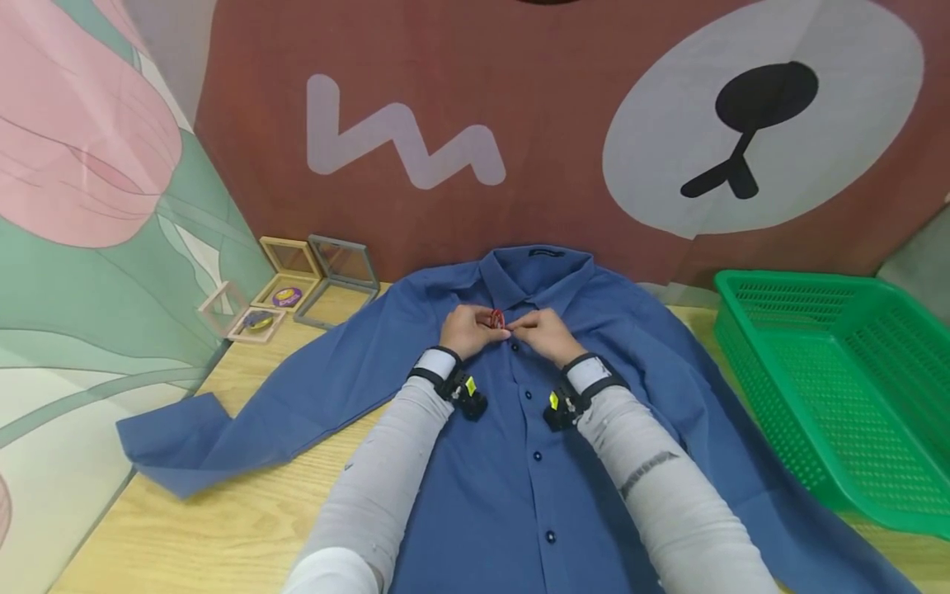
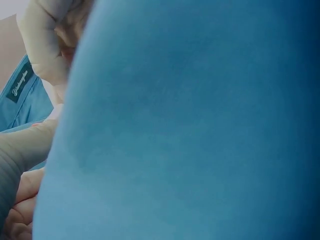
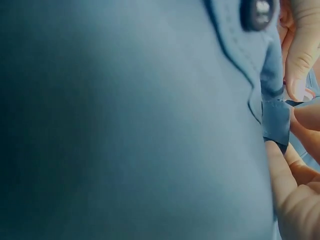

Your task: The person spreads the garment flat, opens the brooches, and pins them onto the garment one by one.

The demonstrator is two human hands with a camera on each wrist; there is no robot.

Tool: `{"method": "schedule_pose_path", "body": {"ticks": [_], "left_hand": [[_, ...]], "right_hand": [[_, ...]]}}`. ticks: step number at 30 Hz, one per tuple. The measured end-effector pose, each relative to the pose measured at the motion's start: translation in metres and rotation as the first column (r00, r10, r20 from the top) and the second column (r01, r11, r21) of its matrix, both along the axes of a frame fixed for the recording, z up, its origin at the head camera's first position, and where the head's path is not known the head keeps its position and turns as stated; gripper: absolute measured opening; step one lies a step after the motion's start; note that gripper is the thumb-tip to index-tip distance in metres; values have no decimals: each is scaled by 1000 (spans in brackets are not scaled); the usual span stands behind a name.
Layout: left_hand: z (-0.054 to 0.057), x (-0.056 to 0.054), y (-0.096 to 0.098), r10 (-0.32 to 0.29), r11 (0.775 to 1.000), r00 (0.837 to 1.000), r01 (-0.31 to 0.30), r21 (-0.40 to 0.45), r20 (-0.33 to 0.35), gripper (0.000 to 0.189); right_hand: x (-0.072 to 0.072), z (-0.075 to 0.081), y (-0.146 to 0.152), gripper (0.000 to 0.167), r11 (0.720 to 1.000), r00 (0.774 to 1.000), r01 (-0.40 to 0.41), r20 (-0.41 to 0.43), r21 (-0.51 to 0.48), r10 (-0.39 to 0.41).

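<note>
From where I stood, the person's two bare hands met over the upper front of a long-sleeved, collared blue cloth shirt, which lay spread beneath both forearms on a pale wood-grain desk. The left hand had its fingers curled in and, with the thumb, pinched a small red ring-shaped piece; what exactly that was, I could not tell. The right hand, just beside it, pinched a fold of the shirt's front edge, with a round dark button just below the fingertips.

The blue collar stood just beyond the hands. Off to the left of the left hand, well apart, were three hinged cases standing open: a tan one holding a round purple and yellow badge, a grey one, and a pale pink one. Well to the right of the right hand sat a green plastic basket.

The step in hand, I judged, was bringing the red piece to the cloth between collar and button; I could not see whether it was fastened. The next move seemed to call for holding that fold taut with the right hand while the left kept the piece aligned.
</note>
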State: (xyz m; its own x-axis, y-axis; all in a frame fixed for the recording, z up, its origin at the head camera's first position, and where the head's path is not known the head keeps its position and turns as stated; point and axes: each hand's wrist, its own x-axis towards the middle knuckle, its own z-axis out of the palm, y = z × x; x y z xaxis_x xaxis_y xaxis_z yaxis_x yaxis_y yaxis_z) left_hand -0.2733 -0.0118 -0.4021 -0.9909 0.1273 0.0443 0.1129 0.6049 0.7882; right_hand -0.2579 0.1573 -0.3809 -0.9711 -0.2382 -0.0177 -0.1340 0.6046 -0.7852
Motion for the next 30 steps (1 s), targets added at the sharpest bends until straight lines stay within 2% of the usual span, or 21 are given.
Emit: {"method": "schedule_pose_path", "body": {"ticks": [9, 16, 22, 26, 30], "left_hand": [[5, 5, 0, 6, 1000, 1000, -6, -12, 30, 42], [7, 6, 0, 13, 1000, 998, -13, 8, 55, 42], [5, 5, -2, -11, 999, 998, 8, 45, 63, 42], [3, 5, -3, -27, 995, 998, 22, 99, 56, 40], [-2, 4, -2, -34, 981, 998, 23, 192, 53, 42]], "right_hand": [[2, -1, 4, 35, 991, 990, -133, 51, 7, 133], [4, -2, 7, 46, 962, 972, -226, 98, 154, 213], [3, -1, 6, 54, 943, 961, -263, 142, 204, 237], [1, 2, 8, 54, 949, 959, -254, 178, 186, 222], [-1, 4, 10, 52, 984, 959, -175, 230, 37, 162]]}}
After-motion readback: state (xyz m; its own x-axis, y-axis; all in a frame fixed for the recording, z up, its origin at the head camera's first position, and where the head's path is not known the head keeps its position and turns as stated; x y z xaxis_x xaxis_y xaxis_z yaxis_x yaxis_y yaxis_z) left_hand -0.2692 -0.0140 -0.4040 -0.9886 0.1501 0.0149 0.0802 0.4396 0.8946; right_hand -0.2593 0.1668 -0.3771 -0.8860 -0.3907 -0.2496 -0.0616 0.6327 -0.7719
